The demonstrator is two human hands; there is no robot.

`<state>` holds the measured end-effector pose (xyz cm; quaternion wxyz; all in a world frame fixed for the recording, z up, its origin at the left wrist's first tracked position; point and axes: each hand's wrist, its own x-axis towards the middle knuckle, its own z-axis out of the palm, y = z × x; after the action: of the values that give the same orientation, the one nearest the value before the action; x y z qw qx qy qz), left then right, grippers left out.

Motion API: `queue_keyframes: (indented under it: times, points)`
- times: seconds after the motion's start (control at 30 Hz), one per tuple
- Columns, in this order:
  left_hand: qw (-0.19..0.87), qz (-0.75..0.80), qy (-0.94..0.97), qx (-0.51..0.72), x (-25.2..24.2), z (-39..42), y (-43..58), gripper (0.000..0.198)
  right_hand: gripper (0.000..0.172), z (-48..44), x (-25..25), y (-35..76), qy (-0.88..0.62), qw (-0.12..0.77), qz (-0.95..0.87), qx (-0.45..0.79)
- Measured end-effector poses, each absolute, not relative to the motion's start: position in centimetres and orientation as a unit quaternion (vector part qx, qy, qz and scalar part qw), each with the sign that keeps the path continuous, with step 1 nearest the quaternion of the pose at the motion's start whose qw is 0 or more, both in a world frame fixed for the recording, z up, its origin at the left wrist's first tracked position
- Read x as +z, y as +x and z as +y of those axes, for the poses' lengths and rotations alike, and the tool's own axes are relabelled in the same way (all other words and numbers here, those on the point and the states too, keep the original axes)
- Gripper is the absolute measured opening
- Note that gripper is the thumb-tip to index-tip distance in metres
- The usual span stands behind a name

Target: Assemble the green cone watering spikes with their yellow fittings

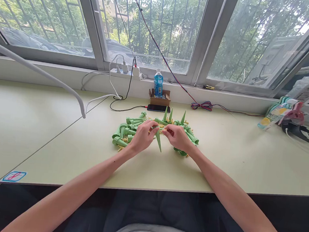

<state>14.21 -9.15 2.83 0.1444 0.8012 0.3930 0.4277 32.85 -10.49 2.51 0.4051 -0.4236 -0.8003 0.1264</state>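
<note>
My left hand [144, 135] is closed on a green plastic spike [158, 142], whose pointed end tilts down toward the table's front edge. Close beside it, my right hand [178, 136] pinches a small yellow piece [164, 130], partly hidden by the fingertips, near the spike's upper end. A pile of similar green spikes [119, 141] lies left of my left hand, with small yellow pieces [120, 148] among them. More green spikes [192, 137] lie behind and beside my right hand. Several stand point up, one green cone [183, 117] among them.
Behind the pile lie a phone [158, 108] and a small cardboard box [160, 101] holding a blue bottle [158, 83]. A white cable arm [51, 77] reaches over the table's left. Bundled wire [203, 105], a clear bottle [276, 115] and a black strap [303, 129] are at right.
</note>
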Motion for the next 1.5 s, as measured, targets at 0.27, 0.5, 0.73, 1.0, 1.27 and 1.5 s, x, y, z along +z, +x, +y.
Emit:
queue_keyframes:
  times: [0.27, 0.5, 0.73, 1.0, 1.27, 1.5]
  points:
    - [0.15, 0.402, 0.792, 0.434, 2.78, -9.26, 14.32, 0.018, 0.032, -10.57, 2.63, 32.76, -0.424, 0.403, -0.802, 0.124]
    - [0.206, 0.396, 0.781, 0.436, 2.4, -9.19, 14.33, 0.02, 0.032, -10.64, 2.65, 32.73, -0.418, 0.402, -0.806, 0.12]
    - [0.247, 0.39, 0.767, 0.445, 2.42, -9.37, 14.4, 0.021, 0.032, -10.61, 2.58, 32.74, -0.413, 0.405, -0.807, 0.12]
    - [0.259, 0.393, 0.76, 0.449, 2.54, -9.48, 14.5, 0.019, 0.032, -10.65, 2.62, 32.69, -0.416, 0.402, -0.806, 0.123]
    - [0.261, 0.394, 0.754, 0.456, 2.57, -9.55, 14.55, 0.02, 0.03, -10.63, 2.56, 32.76, -0.41, 0.409, -0.806, 0.125]
    - [0.266, 0.39, 0.749, 0.465, 2.57, -9.55, 14.66, 0.018, 0.031, -10.67, 2.61, 32.71, -0.408, 0.41, -0.806, 0.129]
